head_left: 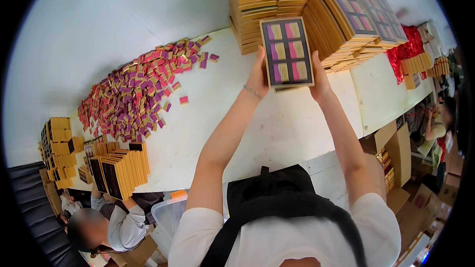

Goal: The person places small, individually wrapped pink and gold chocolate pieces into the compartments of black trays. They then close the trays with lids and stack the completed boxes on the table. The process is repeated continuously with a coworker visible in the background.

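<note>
Both my hands hold up one flat gold box [287, 52] whose clear lid shows pink, purple and gold squares. My left hand [258, 75] grips its left edge, a thin bracelet at the wrist. On the right edge sits my right hand [319, 79]. The box hovers above the white table [277, 128], just in front of tall stacks of the same gold boxes [316, 5].
A long heap of small pink, purple and gold wrapped pieces [138, 94] covers the table's left part. Upright gold boxes [121, 168] stand at the near left, where another person [106, 222] sits. Red packets [408, 49] and cardboard cartons [396, 153] lie to the right.
</note>
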`<state>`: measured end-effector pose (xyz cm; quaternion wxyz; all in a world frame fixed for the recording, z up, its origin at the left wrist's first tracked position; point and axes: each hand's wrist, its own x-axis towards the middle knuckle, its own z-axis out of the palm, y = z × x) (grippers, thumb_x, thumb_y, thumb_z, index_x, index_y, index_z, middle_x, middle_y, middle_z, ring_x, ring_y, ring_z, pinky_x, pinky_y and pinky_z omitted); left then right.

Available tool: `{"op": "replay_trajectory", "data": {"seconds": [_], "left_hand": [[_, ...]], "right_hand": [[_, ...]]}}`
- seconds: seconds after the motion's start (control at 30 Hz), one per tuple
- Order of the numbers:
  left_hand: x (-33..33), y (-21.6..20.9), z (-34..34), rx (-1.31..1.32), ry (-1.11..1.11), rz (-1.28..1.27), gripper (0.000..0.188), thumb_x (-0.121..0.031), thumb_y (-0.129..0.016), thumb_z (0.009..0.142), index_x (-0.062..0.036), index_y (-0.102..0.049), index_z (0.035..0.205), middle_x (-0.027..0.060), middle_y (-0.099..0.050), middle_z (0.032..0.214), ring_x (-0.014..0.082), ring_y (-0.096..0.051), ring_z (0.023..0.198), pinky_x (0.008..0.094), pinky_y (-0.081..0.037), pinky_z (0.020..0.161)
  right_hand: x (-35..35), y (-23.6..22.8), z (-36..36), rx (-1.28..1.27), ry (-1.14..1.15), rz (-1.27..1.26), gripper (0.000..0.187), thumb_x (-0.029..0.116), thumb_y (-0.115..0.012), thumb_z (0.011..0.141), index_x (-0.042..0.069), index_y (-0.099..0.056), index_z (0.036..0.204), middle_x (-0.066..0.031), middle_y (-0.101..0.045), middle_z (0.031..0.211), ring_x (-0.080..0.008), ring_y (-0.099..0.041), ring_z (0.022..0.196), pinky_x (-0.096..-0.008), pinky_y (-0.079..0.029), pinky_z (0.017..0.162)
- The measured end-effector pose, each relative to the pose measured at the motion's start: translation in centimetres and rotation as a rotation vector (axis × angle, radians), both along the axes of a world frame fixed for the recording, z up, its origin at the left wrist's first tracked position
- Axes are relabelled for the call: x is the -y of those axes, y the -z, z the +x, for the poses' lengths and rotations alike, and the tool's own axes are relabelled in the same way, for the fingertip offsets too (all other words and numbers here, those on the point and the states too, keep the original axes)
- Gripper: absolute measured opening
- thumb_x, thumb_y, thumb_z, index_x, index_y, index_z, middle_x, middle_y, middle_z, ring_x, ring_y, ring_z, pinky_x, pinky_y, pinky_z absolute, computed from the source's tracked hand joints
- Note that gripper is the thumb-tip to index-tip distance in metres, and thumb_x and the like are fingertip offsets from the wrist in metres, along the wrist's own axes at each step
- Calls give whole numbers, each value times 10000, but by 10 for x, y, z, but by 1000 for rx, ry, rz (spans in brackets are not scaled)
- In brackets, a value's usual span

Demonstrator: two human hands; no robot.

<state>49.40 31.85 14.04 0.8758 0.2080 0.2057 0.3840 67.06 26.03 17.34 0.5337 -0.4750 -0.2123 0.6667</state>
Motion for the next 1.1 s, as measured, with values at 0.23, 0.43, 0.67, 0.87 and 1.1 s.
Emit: {"op": "replay_trajectory", "data": {"seconds": [0.23, 0.43, 0.67, 0.87, 1.1], "left_hand": [[-10, -6, 55, -208, -188, -129, 898, -703, -446, 873, -89, -189, 1476, 155, -301, 1461, 269, -363, 1324, 432, -353, 1066], [-25, -8, 77, -158, -92, -74, 857, -732, -372, 877, -146, -243, 1490, 147, -365, 1460, 297, -371, 1332, 455, -327, 1096], [-40, 9, 89, -114, -127, 17, 887, -759, -407, 834, -72, -403, 1395, 146, -494, 1364, 289, -503, 1238, 460, -440, 1013], [-50, 47, 93, -465, -317, 279, 751, -598, -354, 956, -95, -196, 1492, 122, -189, 1521, 245, -162, 1395, 355, -177, 1129], [112, 114, -61, -279, -363, -37, 734, -552, -469, 926, -241, -174, 1522, 28, -287, 1537, 238, -337, 1371, 528, -315, 1066]], "right_hand": [[40, 60, 4, -504, 293, -336, 279, 24, -525, 789, -36, -546, 1061, -221, -540, 1166, -328, -536, 1014, -496, -447, 911], [-25, 51, 4, -462, 273, -99, 524, -67, -507, 659, -74, -500, 1183, -213, -534, 1184, -370, -516, 1118, -539, -429, 998], [-36, 65, 21, -494, 229, -116, 552, -88, -484, 667, 1, -498, 1212, -175, -524, 1212, -340, -508, 1128, -540, -461, 936], [-32, 114, 31, -472, 88, -116, 376, -39, -572, 611, -53, -596, 985, -210, -611, 1013, -358, -548, 1060, -519, -409, 1030], [33, 140, -41, -276, 180, -553, 368, 46, -555, 856, -74, -456, 1190, -210, -546, 1172, -373, -532, 1131, -480, -468, 984]]}}
